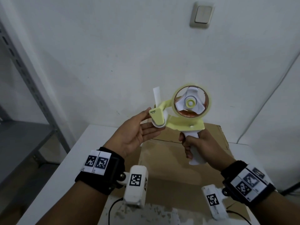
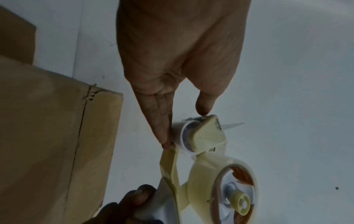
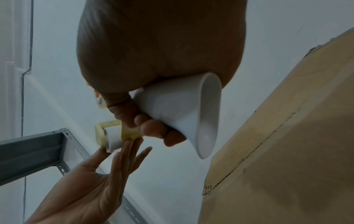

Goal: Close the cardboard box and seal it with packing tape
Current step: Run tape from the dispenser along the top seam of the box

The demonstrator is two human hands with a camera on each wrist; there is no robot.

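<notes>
My right hand [image 1: 192, 141] grips the white handle [image 3: 182, 112] of a pale yellow tape dispenser [image 1: 183, 122], held up above the box. Its clear tape roll [image 1: 188, 103] faces me. My left hand [image 1: 152, 120] is flat, palm up, its straight fingers [image 2: 164, 128] under the white roller [image 2: 184, 136] at the dispenser's front and the thumb [image 2: 204, 103] touching the top of the cutter head. A white strip [image 1: 156, 96] sticks up behind that head. The brown cardboard box [image 1: 170, 168] lies below on the white table [image 1: 78, 168], its top flaps down with the seam [image 3: 254, 151] showing.
A grey metal shelf rack [image 1: 24, 98] stands left of the table. A white wall with a light switch [image 1: 202, 15] is close behind. A thin cable [image 1: 266, 101] runs down the wall at right, and a black cable [image 1: 113, 207] lies at the table's near edge.
</notes>
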